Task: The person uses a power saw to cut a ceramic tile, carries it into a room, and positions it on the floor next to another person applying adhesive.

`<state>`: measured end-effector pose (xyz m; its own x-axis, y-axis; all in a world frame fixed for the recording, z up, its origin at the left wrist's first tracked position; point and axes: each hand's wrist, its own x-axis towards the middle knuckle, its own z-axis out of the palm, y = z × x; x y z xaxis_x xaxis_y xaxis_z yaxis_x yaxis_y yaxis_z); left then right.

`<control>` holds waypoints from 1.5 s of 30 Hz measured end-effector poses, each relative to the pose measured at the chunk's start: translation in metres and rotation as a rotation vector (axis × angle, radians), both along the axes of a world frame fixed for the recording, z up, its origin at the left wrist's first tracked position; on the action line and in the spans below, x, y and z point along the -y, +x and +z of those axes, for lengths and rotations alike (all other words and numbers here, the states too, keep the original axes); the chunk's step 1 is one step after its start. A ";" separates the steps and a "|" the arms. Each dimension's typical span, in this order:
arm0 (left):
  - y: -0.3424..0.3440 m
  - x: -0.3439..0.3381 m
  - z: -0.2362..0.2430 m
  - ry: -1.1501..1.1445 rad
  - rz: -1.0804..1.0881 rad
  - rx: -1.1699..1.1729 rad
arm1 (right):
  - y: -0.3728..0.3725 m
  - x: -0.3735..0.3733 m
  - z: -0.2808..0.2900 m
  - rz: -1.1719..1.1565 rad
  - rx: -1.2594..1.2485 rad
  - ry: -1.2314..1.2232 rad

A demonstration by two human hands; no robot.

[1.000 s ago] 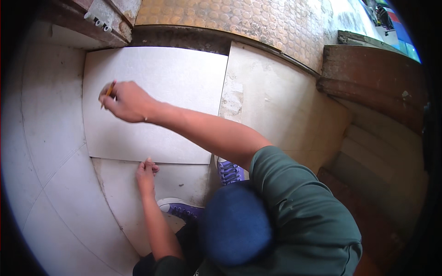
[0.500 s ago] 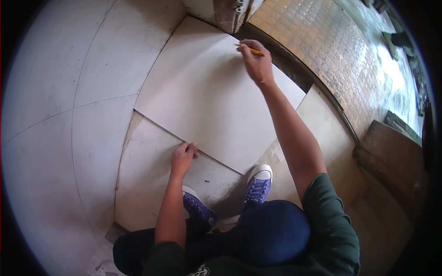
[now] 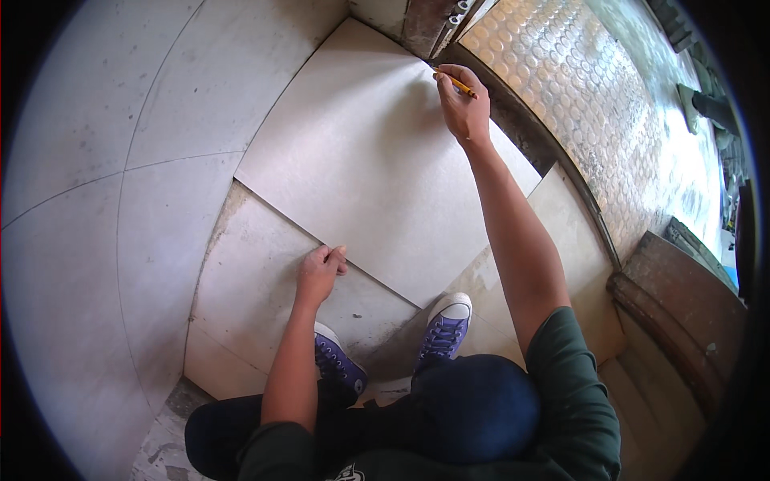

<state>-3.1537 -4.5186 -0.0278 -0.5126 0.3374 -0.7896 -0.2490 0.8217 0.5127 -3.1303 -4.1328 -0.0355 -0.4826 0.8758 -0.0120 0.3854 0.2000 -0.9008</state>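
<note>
A large pale tile (image 3: 353, 160) lies over the lower floor tiles, its far corner against the wall and a door frame. In my right hand (image 3: 464, 104) is a yellow pencil (image 3: 459, 82), its tip close to the tile's far right edge. My left hand (image 3: 322, 268) is closed at the tile's near edge, thumb and curled fingers gripping it. The fingers' undersides are hidden. Beneath the near edge a dusty, stained floor tile (image 3: 249, 248) shows.
My purple sneakers (image 3: 443, 330) stand by the tile's near corner. White tiled wall (image 3: 72, 160) rises on the left. Beyond a dark gap lies a studded metal plate (image 3: 553, 64). A brown board (image 3: 682, 280) is at the right, and another person's foot (image 3: 690, 108) at the far right.
The pencil and my right hand have shifted slightly toward the door frame along the tile's far edge. The view has tilted a little. My left hand keeps its place at the near edge.
</note>
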 end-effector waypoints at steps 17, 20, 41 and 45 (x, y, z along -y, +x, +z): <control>0.000 0.004 -0.005 0.019 -0.025 -0.018 | -0.005 -0.002 -0.011 0.006 -0.013 -0.026; 0.000 0.006 -0.006 0.017 -0.017 -0.015 | -0.005 0.004 -0.008 0.009 -0.011 -0.026; -0.001 0.000 0.004 -0.047 -0.060 -0.023 | -0.004 0.007 -0.008 -0.007 0.038 0.011; -0.001 0.000 0.002 -0.043 -0.048 -0.008 | -0.004 0.006 -0.010 -0.006 0.027 0.020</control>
<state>-3.1544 -4.5188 -0.0259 -0.5030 0.3274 -0.7999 -0.2051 0.8538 0.4784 -3.1343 -4.1387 -0.0452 -0.4770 0.8789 -0.0078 0.4108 0.2150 -0.8860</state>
